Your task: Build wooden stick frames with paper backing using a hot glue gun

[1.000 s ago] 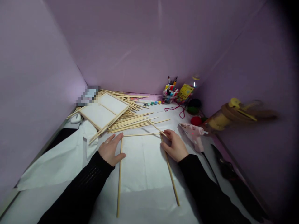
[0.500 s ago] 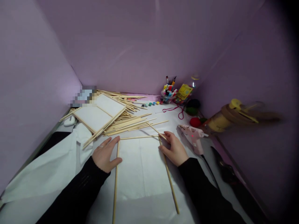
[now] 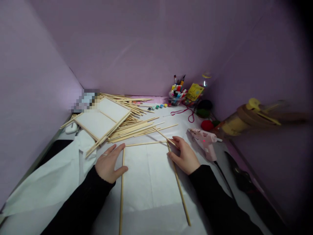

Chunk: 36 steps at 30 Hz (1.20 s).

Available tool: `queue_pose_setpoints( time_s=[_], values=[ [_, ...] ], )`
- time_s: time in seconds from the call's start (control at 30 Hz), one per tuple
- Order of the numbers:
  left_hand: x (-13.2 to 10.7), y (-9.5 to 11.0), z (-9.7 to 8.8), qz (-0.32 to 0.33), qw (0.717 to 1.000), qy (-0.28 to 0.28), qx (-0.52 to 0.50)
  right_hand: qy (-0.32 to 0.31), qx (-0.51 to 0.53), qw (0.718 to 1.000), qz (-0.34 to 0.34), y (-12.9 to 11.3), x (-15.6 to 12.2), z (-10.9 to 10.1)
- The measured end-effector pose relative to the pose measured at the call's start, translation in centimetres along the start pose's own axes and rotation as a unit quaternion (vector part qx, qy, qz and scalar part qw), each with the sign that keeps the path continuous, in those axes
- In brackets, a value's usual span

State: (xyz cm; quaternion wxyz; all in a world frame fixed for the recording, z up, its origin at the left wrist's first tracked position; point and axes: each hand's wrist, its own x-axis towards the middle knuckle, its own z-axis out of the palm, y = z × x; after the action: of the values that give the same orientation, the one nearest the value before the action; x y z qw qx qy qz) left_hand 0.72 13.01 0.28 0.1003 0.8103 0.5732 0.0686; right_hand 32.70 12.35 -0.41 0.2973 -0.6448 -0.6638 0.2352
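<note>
Fingers of your right hand (image 3: 185, 157) pinch a slanted stick (image 3: 161, 133) by the top stick (image 3: 144, 143), right end; left hand (image 3: 109, 164), spread, touches its left end. Uneven pressure could skew corners.

With the head view shifted over the last second, the left hand (image 3: 110, 163) sits farther toward 8 o'clock in it. The left stick (image 3: 121, 199) now runs out at 6 o'clock, its lower end cut off; the right stick (image 3: 181, 192) reaches lower. The frames (image 3: 96, 125) have slid toward 9 o'clock, the cup (image 3: 233, 126) and, slightly, the glue gun (image 3: 204, 143) toward 3.
</note>
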Motion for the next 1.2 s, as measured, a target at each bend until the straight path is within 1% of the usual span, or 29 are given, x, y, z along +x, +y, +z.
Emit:
queue_pose_setpoints(
  time_s=[0.27,0.53,0.87,0.97,1.07,1.2],
  values=[
    [-0.18,0.04,-0.24,0.012,1.000,-0.005,0.003,-0.005,0.004,1.000,-0.002,0.17,0.00,0.02],
    [-0.10,-0.11,-0.05,0.008,1.000,-0.006,0.009,-0.009,0.004,1.000,0.006,-0.11,-0.02,-0.19],
    [-0.03,0.17,-0.54,0.019,1.000,-0.013,0.016,-0.017,-0.010,1.000,0.006,-0.13,0.05,-0.24],
    [-0.08,0.12,-0.43,0.029,0.999,-0.006,0.019,-0.016,-0.010,1.000,0.005,-0.17,0.08,-0.28],
    [-0.11,0.08,-0.24,0.025,0.999,0.005,0.022,-0.015,-0.010,1.000,0.001,-0.12,0.08,-0.27],
    [-0.12,0.11,-0.17,0.028,0.999,0.007,0.023,-0.013,-0.005,1.000,-0.006,0.01,0.06,-0.26]
  ],
)
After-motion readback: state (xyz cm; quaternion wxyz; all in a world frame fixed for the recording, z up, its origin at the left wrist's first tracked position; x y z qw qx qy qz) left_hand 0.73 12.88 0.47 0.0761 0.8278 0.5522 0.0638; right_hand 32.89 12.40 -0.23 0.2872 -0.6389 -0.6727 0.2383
